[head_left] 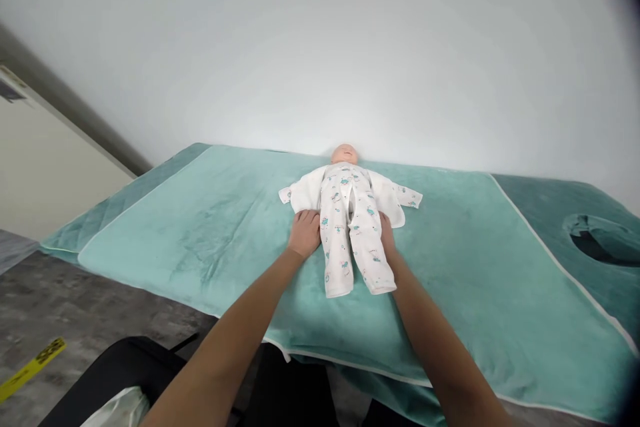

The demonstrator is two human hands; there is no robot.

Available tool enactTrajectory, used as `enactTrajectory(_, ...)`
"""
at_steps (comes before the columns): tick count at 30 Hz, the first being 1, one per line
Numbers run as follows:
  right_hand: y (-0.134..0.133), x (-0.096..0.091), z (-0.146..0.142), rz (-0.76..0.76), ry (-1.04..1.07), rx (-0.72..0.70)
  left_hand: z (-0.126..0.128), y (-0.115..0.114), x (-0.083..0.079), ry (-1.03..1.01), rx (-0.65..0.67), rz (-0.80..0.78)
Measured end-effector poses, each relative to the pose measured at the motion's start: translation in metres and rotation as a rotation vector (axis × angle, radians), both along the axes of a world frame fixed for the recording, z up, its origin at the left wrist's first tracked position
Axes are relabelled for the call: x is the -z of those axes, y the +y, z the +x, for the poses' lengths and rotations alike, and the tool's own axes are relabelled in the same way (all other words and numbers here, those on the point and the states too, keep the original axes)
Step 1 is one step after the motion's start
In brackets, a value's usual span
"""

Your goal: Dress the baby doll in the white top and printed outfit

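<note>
Here are the trousers (369, 223), laid down the front of the doll (345, 155), legs toward us; whether its own legs are inside, we can't tell. The shirt (307, 190) spreads out beneath, a sleeve to each side. Our left hand (305, 232) rests right beside one trouser leg, fingers close together — pinching cloth or not, we can't tell. Our right hand (387, 235) is at the other side, partly hidden by fabric, its grip unclear too. Smoothing looks like the job, so we'd best work both sides evenly, gently — no tugging the doll askew on the bed (215, 207), its head close to the wall (320, 53).
</note>
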State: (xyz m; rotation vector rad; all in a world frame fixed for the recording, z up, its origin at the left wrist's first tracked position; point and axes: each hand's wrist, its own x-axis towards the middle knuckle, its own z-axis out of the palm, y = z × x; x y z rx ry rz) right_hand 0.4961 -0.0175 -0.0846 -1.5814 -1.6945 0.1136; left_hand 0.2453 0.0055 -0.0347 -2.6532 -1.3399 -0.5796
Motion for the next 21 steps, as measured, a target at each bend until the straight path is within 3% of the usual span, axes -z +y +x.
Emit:
enactTrajectory(6, -0.02, -0.004, 0.012, 0.038, -0.184, 0.071, -0.035, -0.001, 0.011, 0.046, 0.05, 0.004)
enactTrajectory(13, -0.043, -0.003, 0.039, 0.029, -0.483, -0.112, -0.04, 0.002, 0.022, 0.07, 0.091, 0.016)
enactTrajectory(18, -0.049, 0.01, 0.066, -0.051, -0.341, -0.222, -0.042, 0.001, 0.02, 0.015, 0.113, -0.004)
enactTrajectory(21, -0.051, 0.014, 0.083, -0.082, -0.077, -0.116, -0.045, 0.006, 0.021, -0.13, -0.058, 0.02)
